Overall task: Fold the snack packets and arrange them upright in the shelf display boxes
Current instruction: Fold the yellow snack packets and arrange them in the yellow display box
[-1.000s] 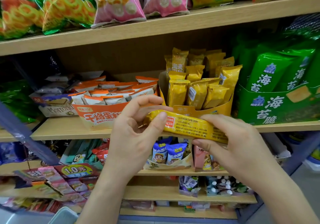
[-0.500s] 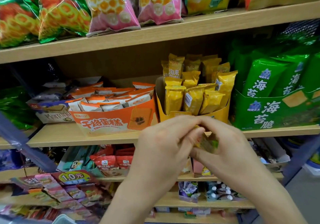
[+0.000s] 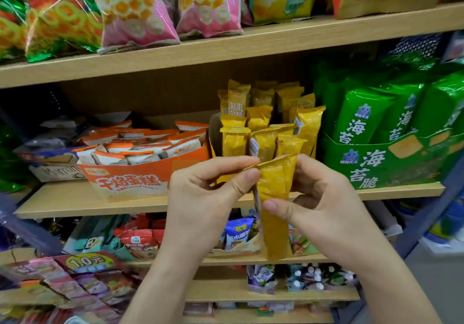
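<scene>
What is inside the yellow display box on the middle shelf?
Yellow packets stand upright in the yellow display box. The left hand, right hand and the held packet cover its front, so its floor and the packets' lower ends are hidden.

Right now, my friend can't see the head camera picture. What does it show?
A left hand and right hand hold a long yellow packet upright before shop shelves, the left pinching its bent-over top. Behind, a yellow display box holds matching packets standing up, between an orange box and a green box.
</scene>
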The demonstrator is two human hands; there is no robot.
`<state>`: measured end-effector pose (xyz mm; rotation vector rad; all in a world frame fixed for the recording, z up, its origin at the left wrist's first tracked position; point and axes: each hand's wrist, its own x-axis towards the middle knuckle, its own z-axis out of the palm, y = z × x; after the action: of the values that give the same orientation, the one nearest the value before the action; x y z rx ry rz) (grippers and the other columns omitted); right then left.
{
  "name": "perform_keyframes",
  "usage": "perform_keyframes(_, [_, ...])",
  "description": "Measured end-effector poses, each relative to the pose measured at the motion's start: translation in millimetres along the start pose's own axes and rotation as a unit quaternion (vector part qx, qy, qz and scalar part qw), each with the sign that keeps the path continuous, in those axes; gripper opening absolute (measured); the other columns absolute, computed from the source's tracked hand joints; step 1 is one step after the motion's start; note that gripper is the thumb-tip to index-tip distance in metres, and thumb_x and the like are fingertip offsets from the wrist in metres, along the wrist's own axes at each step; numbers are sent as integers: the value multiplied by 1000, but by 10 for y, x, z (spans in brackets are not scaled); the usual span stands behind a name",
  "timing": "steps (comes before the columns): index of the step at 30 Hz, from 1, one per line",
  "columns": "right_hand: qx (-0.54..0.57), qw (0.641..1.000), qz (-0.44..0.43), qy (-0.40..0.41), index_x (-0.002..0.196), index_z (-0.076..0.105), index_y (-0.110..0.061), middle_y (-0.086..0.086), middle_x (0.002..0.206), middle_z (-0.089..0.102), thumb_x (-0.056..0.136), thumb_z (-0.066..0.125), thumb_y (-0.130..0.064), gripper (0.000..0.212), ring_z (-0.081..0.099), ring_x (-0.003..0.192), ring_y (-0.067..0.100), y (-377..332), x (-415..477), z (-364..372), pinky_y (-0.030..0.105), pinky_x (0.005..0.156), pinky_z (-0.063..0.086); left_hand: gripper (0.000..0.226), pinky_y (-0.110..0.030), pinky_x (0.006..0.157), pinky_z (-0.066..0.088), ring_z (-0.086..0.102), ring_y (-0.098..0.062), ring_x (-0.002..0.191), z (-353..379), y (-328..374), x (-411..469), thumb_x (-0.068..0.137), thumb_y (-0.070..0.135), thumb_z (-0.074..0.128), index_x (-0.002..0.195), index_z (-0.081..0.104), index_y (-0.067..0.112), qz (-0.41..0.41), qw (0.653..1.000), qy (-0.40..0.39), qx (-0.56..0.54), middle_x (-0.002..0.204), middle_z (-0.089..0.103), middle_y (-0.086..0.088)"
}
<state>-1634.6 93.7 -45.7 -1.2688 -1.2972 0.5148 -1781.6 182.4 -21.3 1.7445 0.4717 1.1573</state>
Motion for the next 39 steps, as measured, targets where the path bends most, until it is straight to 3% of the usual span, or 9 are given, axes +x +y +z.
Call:
perform_keyframes(4, [77,997,15,1,104,67,-30,-8,103,74,68,76,-37,37,69,99,11,29,19,-54,27,78,57,22,-22,66,56,73,-14,82,191,-105,-29,59,34,74,81,79,35,-92,989,33,-109,83,77,1])
perform_keyframes(10, [133,989,46,-32,106,62,-33,1,99,74,70,83,-36,42,71,92,16,85,7,-120,27,68,57,14,-21,63,55,73,-14,74,372,-197,-85,59,24,73,69,79,31,-97,981,97,-136,75,75,0])
perform_keyframes(15, [119,991,57,31,106,53,-39,12,86,64,85,68,-38,25,63,69,31,73,32,-145,55,59,58,15,-22,75,57,70,-3,88,407,-190,-42,75,25,69,84,77,33,-85,996,33,-6,89,76,10])
perform_keyframes(22, [23,968,-149,202,96,56,-42,-11,73,57,91,60,-30,14,54,62,1,-120,197,-424,16,52,48,25,-25,90,52,61,-1,109,154,34,445,92,19,56,113,68,27,178,944,55,272,109,67,15])
perform_keyframes(25, [-65,918,-268,286,109,49,-26,-6,90,52,97,52,-27,13,52,76,-2,-324,346,-612,10,67,44,29,-24,98,45,52,0,118,58,46,801,96,27,49,118,68,25,134,924,-1,359,115,61,17])
perform_keyframes(29, [-36,869,-333,363,120,47,1,3,108,50,100,47,-37,43,53,89,1,-468,661,-671,15,80,42,35,-24,91,34,43,-10,122,33,-216,1003,101,20,42,131,55,30,14,892,-125,435,125,54,9])
perform_keyframes(31, [-36,854,-371,363,114,44,-1,2,105,48,101,48,-23,26,52,89,-5,-483,793,-604,13,81,41,35,-25,91,37,45,-8,118,6,-291,975,99,17,41,128,56,29,1,901,-126,415,126,56,8])
perform_keyframes(34, [-61,853,-409,319,109,39,-4,-14,101,46,97,48,-1,15,48,79,-6,-386,888,-465,12,73,40,36,-23,90,37,47,-7,114,-44,-349,942,94,22,39,125,59,21,11,907,-100,408,119,56,9])
perform_keyframes(39, [-74,882,-384,263,110,43,-15,-26,87,47,97,51,-5,19,45,67,4,-182,970,-370,15,58,40,50,-31,99,41,45,-8,120,-115,-347,930,89,35,37,135,53,24,-22,912,-89,400,127,55,10])
